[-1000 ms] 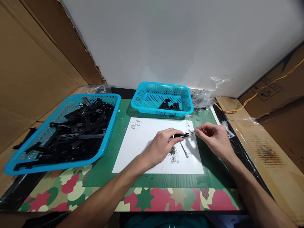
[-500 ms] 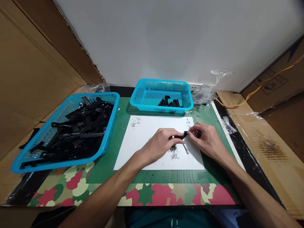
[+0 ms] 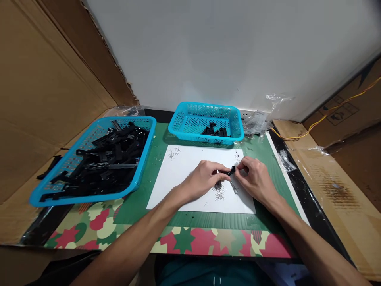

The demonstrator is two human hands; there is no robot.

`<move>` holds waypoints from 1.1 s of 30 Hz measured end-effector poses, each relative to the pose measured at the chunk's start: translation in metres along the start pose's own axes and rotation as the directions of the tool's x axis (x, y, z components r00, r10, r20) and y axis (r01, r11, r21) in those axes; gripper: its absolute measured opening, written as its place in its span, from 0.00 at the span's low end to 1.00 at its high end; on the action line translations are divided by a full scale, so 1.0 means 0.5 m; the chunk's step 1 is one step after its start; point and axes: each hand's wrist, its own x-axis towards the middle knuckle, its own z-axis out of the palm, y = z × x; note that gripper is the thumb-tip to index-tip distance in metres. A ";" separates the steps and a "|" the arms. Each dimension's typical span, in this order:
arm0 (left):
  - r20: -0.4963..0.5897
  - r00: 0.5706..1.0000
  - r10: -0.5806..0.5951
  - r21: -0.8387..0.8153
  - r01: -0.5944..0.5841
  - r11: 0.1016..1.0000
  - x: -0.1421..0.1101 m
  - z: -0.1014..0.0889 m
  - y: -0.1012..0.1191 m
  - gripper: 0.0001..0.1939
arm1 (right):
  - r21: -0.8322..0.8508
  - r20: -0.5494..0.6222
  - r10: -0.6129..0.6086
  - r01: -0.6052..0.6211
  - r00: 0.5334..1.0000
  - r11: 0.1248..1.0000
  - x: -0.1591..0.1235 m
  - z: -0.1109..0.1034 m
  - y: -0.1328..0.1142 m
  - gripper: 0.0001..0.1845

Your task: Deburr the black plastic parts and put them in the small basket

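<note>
Black plastic part [image 3: 232, 170], small and slim, is held above the right half of a white sheet [image 3: 175, 190], between the two hands. Left hand [image 3: 204, 176]: thumb and fingers pinching the part from its left side, most of it hidden by the grip. Right hand [image 3: 253, 176]: thumb and forefinger drawn close at the part's right end; cannot tell whether they pinch the part itself or some tiny piece against it. Just below the part, a thin silvery tool [image 3: 235, 190] lies slanted on the sheet, its upper end near the left fingertips. Beside it, a loose pile of fine wire-like metal pieces [image 3: 219, 195], partly covered by the left hand; a sparser cluster [image 3: 174, 153] sits at the sheet's far left corner, another [image 3: 237, 158] near the far right. Sheet rests on the green covering of the worktop [image 3: 139, 208]. Left: large blue basket [image 3: 145, 154], heaped with black parts [image 3: 104, 161]. Beyond the sheet: smaller blue basket [image 3: 190, 137], a few black pieces [image 3: 222, 132] gathered toward its right end. Clear plastic bag [image 3: 256, 124] just right of this basket.
</note>
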 end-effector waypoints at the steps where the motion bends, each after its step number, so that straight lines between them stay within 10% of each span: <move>1: -0.001 1.000 -0.007 0.000 0.007 1.000 0.000 0.000 0.001 0.13 | 0.002 0.016 -0.003 0.003 1.000 1.000 0.002 -0.001 0.000 0.10; 12: -0.107 0.994 -0.011 -0.014 0.010 1.000 0.009 -0.017 -0.020 0.14 | -0.294 0.148 -0.060 0.102 0.987 0.950 -0.021 -0.062 -0.044 0.15; 22: -0.107 0.994 0.029 0.092 -0.019 0.996 0.013 -0.035 -0.031 0.13 | -0.541 0.384 0.146 0.094 0.912 0.836 -0.043 -0.035 -0.111 0.09; 33: -0.067 0.994 0.081 0.139 -0.071 0.988 0.002 -0.045 -0.028 0.14 | 0.199 0.263 -0.014 -0.040 0.965 0.979 0.030 -0.113 -0.052 0.06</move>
